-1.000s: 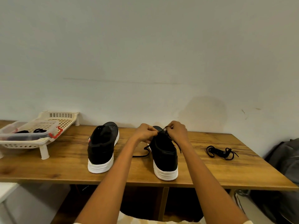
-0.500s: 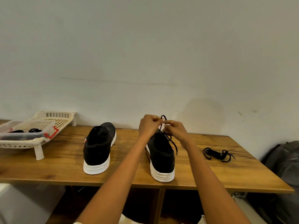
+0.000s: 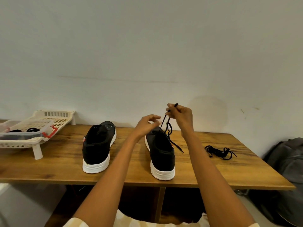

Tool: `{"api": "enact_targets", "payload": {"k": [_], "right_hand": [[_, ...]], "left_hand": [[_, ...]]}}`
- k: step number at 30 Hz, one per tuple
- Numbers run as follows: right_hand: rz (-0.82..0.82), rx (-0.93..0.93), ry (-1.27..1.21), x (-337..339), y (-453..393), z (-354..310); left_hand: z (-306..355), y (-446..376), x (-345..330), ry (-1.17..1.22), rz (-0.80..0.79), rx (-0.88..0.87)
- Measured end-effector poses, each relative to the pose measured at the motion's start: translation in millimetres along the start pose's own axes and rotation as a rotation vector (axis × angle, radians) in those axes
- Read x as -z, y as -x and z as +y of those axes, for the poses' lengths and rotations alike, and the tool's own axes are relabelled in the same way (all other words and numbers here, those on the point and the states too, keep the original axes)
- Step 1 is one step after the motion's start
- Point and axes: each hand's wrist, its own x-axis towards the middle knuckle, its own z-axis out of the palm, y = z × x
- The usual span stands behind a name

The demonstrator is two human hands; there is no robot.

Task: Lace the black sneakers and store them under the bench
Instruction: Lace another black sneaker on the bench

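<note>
Since half a second ago the right hand has risen, drawing the lace taut up from the right sneaker, pinched in curled fingers. The left hand has dropped away, fingers loosely curled, holding nothing (as far as shows). That slack-pull suggests 1 eyelet pass done. The left sneaker stands mid-bench, unlaced; the spare lace lies towards the right edge.

Your bare forearms are reaching up from the bottom edge toward the frame's centre. Your right hand is lifting higher, its fingers pinching a thin black shoelace. Your left hand is hovering just left of it, fingers loosely curled, holding nothing.
</note>
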Motion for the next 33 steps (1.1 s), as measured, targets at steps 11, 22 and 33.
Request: {"api": "enact_targets", "payload": {"k": [11, 22, 33], "right_hand": [[0.231, -0.247, 0.177, 32.6, -8.9, 33.8], [-0.136, -0.244, 1.046, 36.8, 0.6, 29.4], [-0.510, -0.125, 0.824, -3.3, 5.3, 28.7]], "left_hand": [[-11.2, -3.1, -15.4, -0.339, -0.047, 0.076], [-25.2, -9.3, -11.1, -0.395, -0.063, 0.005], [-13.9, -5.8, -15.9, 0.192, 0.054, 0.428]]}}
